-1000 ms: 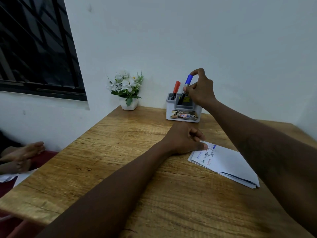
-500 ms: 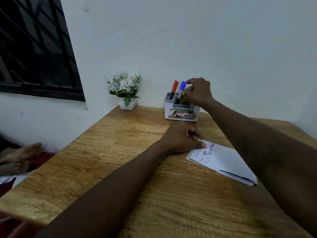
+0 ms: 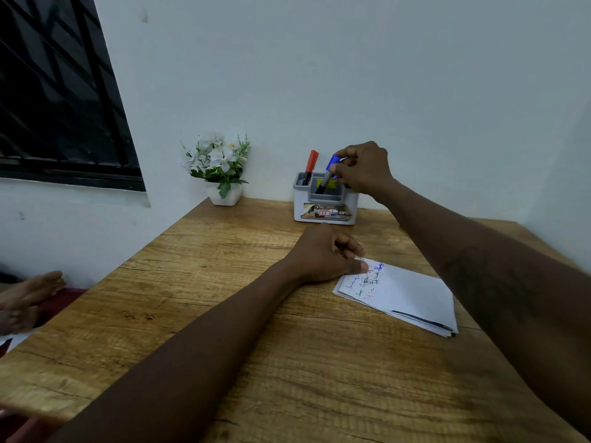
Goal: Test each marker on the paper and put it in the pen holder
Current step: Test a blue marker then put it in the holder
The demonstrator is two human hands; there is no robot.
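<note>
A grey and white pen holder stands at the back of the wooden table, against the wall. A red-capped marker leans in its left slot. My right hand is over the holder, fingers pinched on the cap end of a blue-capped marker whose lower end sits inside the holder. My left hand rests on the table with fingers curled, its thumb pressing the near corner of a folded white paper that carries coloured scribbles.
A small white pot of artificial flowers stands left of the holder by the wall. A dark barred window fills the upper left. Another person's bare feet show beyond the table's left edge. The wooden table spreads toward me.
My right hand has lowered the blue-capped marker from above the holder down into it. The left hand has stayed on the paper.
</note>
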